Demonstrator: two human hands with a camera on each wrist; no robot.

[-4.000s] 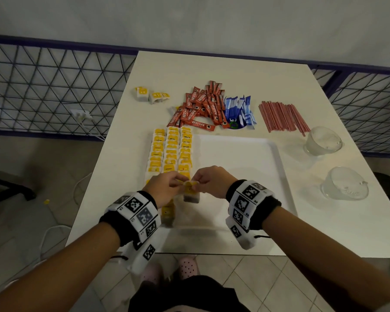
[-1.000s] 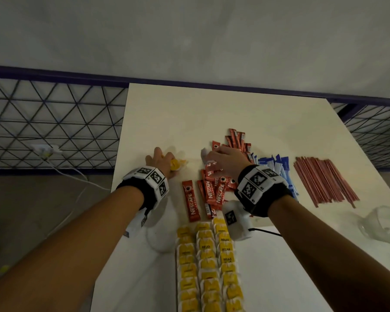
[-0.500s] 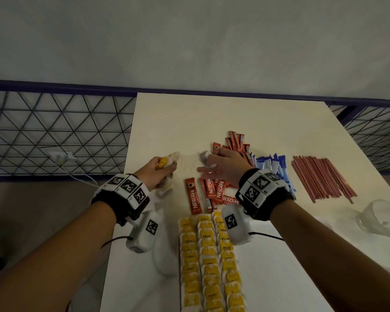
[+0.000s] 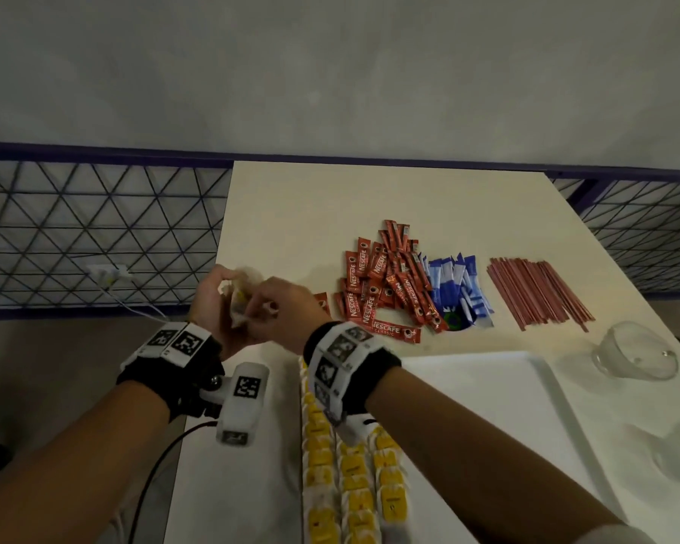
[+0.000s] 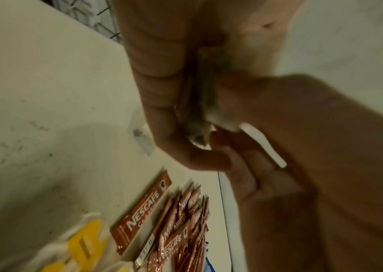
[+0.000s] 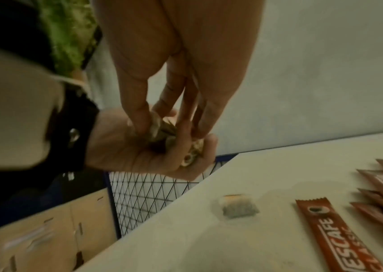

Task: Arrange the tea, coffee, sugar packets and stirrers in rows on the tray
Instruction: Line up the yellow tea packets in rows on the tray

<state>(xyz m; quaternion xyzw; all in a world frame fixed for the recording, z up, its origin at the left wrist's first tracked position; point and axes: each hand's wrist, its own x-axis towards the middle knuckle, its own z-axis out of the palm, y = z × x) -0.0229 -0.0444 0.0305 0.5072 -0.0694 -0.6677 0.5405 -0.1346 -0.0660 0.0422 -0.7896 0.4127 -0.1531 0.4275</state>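
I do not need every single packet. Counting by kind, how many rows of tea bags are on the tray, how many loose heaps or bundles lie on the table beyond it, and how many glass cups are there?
Rows of yellow tea bags on the tray: 3
Heap of red coffee sticks: 1
Heap of blue sugar sticks: 1
Bundle of stirrers: 1
Glass cups: 2
Total: 8

Red coffee sticks (image 4: 385, 284), blue sugar packets (image 4: 458, 288), yellow tea bags (image 4: 354, 473)
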